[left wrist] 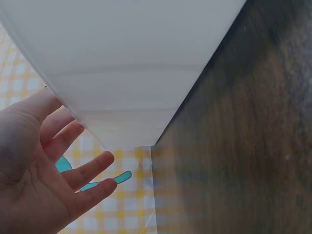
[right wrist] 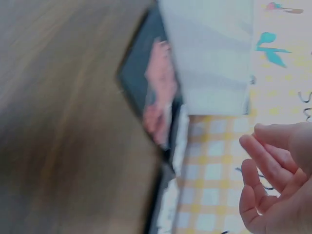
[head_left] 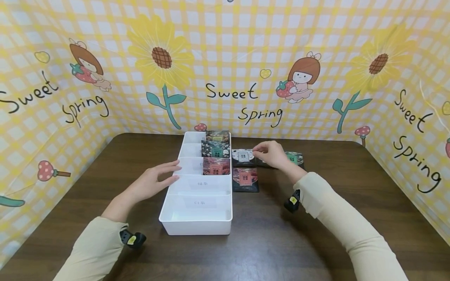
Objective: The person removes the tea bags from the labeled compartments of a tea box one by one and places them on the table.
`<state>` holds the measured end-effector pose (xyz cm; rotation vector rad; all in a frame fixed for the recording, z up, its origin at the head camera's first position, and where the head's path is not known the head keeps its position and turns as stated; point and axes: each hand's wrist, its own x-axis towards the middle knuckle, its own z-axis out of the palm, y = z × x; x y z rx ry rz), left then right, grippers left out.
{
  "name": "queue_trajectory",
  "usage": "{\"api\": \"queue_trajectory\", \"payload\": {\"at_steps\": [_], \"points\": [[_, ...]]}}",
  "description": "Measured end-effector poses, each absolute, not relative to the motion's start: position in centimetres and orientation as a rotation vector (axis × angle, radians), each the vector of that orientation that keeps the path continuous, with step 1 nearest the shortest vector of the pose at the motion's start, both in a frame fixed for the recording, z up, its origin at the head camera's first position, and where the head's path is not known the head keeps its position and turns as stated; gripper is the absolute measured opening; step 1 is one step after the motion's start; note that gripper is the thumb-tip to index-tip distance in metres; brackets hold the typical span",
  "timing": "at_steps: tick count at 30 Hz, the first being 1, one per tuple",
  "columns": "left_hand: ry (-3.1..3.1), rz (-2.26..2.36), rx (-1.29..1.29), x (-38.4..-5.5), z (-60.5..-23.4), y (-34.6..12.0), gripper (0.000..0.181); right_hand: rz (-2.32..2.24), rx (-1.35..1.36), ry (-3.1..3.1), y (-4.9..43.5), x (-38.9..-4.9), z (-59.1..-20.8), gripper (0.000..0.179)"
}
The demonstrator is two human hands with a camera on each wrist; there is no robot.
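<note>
A long white divided box (head_left: 195, 227) stands on the table, with my left hand (head_left: 154, 181) at its left rim. The fingertips (left wrist: 77, 127) touch the rim, the fingers apart. Three packets stand in the back compartments: a floral one (head_left: 217, 136), a green-labelled one (head_left: 216, 151) and a red-labelled one (head_left: 216, 167). My right hand (head_left: 272, 153) hovers over packets right of the box, nothing showing between thumb and forefinger. Near its fingertips lies a white-labelled packet (head_left: 242, 156); a green-labelled packet (head_left: 294, 158) is farther right, another packet between mostly hidden. A red-labelled packet (head_left: 245, 179) lies in front.
The two front compartments of the box carry paper labels (head_left: 199, 203) with handwriting. A brown wooden table (head_left: 267, 242) lies under everything. A yellow checked cloth (head_left: 225, 47) with flowers and lettering rises behind and on both sides.
</note>
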<state>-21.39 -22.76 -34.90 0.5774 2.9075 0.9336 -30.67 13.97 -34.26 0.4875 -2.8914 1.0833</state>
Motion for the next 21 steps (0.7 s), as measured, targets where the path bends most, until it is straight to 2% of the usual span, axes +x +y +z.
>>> {"api": "queue_trajectory", "payload": {"at_steps": [9, 21], "points": [[2.912, 0.926, 0.583, -21.4, -34.8, -22.8, 0.047, 1.226, 0.717, -2.796, 11.9, -30.1, -32.5, 0.021], [2.918, 0.913, 0.594, -21.4, -35.0, -22.8, 0.045, 1.288, 0.853, -2.826, 8.7, -30.7, -33.3, 0.027]]}}
